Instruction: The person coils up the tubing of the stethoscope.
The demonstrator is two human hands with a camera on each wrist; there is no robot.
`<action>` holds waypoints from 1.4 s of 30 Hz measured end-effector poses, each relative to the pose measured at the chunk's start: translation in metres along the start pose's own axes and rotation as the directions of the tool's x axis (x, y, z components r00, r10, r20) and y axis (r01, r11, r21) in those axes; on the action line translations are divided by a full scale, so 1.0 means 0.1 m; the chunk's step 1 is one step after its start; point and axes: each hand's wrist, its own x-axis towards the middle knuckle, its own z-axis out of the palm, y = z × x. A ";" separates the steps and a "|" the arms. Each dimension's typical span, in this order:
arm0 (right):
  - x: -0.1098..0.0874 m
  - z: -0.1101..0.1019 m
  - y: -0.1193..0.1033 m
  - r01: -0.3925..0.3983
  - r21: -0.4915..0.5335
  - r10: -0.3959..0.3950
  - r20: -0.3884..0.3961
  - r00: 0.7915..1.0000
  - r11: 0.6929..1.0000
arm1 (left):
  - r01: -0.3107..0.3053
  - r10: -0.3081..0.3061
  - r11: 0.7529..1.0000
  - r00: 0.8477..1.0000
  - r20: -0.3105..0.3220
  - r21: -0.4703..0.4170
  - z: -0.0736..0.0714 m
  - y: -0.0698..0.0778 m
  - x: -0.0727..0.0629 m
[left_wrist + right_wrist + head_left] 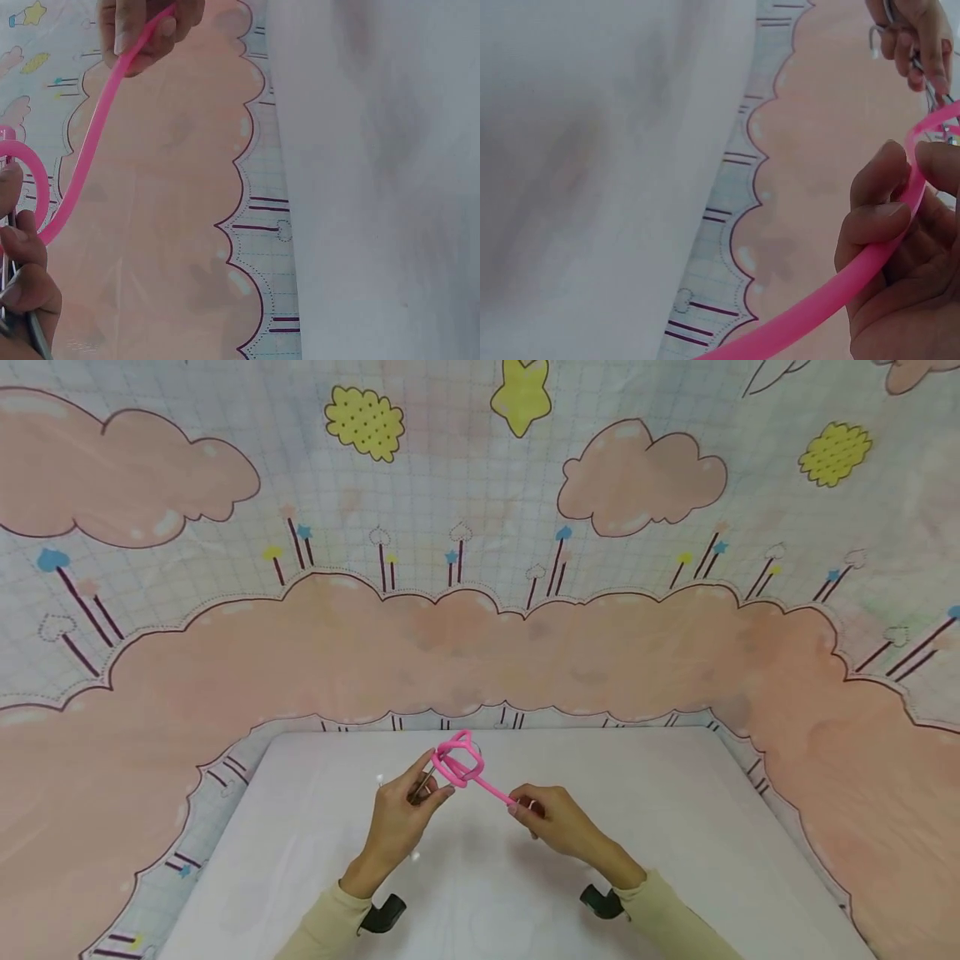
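Observation:
A bright pink flexible tube (491, 789) hangs between my hands above the table, looped into a loose knot at its left end. My left hand (397, 814) grips a slim metal tool (423, 783) whose tip reaches the loops. In the left wrist view, its fingers (30, 292) curl around the metal shanks close beside a pink loop. My right hand (558, 818) pinches the straight tail of the tube between thumb and fingers. The right wrist view has the tube (802, 322) crossing that hand (907, 300). The tool's exact kind I cannot tell.
Beneath both hands is a white table (637, 860). A patterned cloth (487, 652) with clouds and stars covers the area behind it and around its sides. Black wrist devices, one (384, 913) at the left and another (602, 902) at the right, sit by the sleeves.

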 end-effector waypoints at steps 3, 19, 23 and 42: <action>-0.03 -0.01 -0.01 -0.015 -0.018 0.016 0.018 1.000 1.000 | 0.054 -0.054 0.999 0.998 0.011 0.007 0.00 -0.04 -0.02; -0.17 -0.09 -0.18 0.111 -0.216 -0.121 -0.034 0.992 0.970 | 0.146 -0.146 0.989 0.989 0.029 0.032 0.02 -0.12 -0.04; -0.20 -0.10 -0.23 0.156 -0.222 -0.165 -0.019 0.986 0.962 | 0.156 -0.157 0.987 0.987 0.027 0.037 0.04 -0.11 -0.05; -0.25 -0.17 -0.44 0.240 -0.240 -0.235 0.047 0.971 0.941 | 0.187 -0.202 0.977 0.968 0.152 0.105 0.14 0.00 -0.11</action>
